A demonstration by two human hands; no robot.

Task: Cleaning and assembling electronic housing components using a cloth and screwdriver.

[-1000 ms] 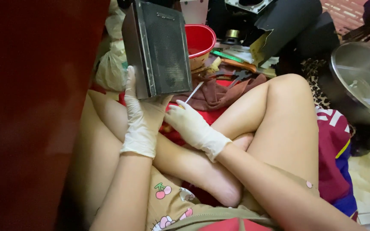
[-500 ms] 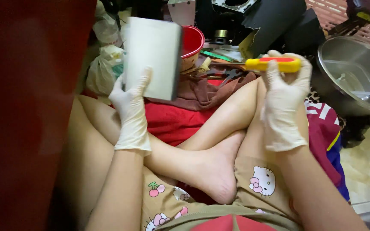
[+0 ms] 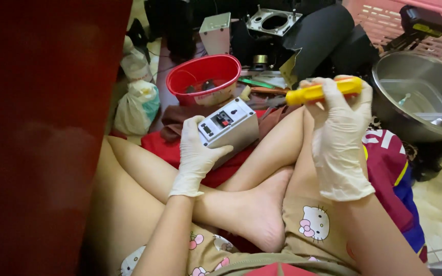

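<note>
The small grey box (image 3: 229, 127) has come down and tipped over since a moment ago: it was held upright with its flat side showing, and now it lies low over the crossed legs with its terminal panel facing up. The left hand (image 3: 196, 153), in a white glove, is closed around the box's near corner, thumb along its side. The right hand (image 3: 337, 130), also gloved, has stayed raised, fingers wrapped tight around the yellow-handled screwdriver (image 3: 323, 91), which points left above the knee. Just beyond the box sits a red bowl (image 3: 204, 77) with small parts in it. To the right stands 1 steel pot (image 3: 421, 97); a tied plastic bag (image 3: 138, 105) lies to the left.
</note>
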